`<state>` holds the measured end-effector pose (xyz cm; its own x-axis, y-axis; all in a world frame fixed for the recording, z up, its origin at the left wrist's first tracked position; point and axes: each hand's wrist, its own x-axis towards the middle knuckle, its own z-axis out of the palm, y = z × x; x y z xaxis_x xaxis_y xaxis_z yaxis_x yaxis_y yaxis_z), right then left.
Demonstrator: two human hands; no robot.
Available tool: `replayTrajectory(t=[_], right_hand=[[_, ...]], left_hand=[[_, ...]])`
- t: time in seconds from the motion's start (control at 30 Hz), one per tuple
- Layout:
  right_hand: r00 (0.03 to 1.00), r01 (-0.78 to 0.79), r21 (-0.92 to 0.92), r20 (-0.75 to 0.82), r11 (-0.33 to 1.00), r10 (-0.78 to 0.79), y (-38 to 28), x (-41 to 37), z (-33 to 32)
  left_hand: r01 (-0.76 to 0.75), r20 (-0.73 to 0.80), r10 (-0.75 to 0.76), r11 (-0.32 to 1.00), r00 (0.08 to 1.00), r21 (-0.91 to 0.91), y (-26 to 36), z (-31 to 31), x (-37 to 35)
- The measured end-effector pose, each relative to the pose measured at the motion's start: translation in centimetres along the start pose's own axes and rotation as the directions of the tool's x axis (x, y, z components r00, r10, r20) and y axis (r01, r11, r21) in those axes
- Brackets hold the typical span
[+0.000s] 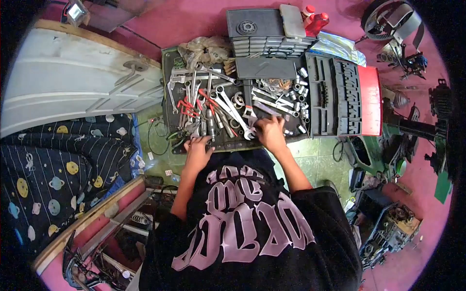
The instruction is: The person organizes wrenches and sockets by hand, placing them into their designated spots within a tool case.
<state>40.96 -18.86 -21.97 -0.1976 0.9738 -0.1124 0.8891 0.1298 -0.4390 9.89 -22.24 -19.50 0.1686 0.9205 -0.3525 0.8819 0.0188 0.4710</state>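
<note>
My left hand (197, 151) rests at the near edge of the dark work mat, fingers lying apart, beside pliers (182, 132) and a socket extension (211, 125). My right hand (272, 134) is further right, fingers curled down beside the open jaw of a large combination wrench (233, 111). Whatever lies under those fingertips is hidden. An adjustable wrench (249, 112) with a red-marked handle lies just beyond them. Red-handled tools (188, 107) and several more wrenches crowd the middle of the mat. Loose sockets (301, 92) are scattered to the right.
A black drawer organizer (269, 46) stands at the back, red bottles (316, 23) beside it. An open socket case (335, 97) with a red edge lies right. A white door (82, 77) and planet-print fabric (63, 169) are left. Machine parts (393, 230) sit lower right.
</note>
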Motion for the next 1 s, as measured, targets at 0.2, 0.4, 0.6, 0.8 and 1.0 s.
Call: replayTrajectory(t=[0.2, 0.4, 0.6, 0.8, 1.0], right_hand=[[0.990, 0.139, -0.023, 0.042, 0.990, -0.138, -2.9, 0.3, 2.8], [0.973, 0.184, -0.226, 0.179, 0.957, -0.145, -4.6, 0.2, 5.3], [0.976, 0.206, -0.305, 0.134, 0.930, -0.173, -5.9, 0.8, 6.3], [0.970, 0.230, -0.276, 0.147, 0.933, -0.195, -8.0, 2.7, 5.8], [0.945, 0.313, -0.269, 0.185, 0.911, -0.270, -12.5, 7.2, 5.2]], left_hand=[[-0.047, -0.121, 0.048, 0.999, 0.992, 0.014, -0.7, 1.0, 1.9], [-0.025, -0.161, 0.019, 0.999, 0.987, -0.039, -1.6, 0.8, 4.0], [-0.030, -0.254, 0.012, 0.997, 0.967, -0.065, -4.0, 0.8, 4.8], [-0.007, -0.371, -0.021, 0.997, 0.928, -0.074, -6.5, 0.4, 4.5], [0.153, -0.478, -0.175, 0.985, 0.861, -0.086, -8.7, -0.1, 5.2]])
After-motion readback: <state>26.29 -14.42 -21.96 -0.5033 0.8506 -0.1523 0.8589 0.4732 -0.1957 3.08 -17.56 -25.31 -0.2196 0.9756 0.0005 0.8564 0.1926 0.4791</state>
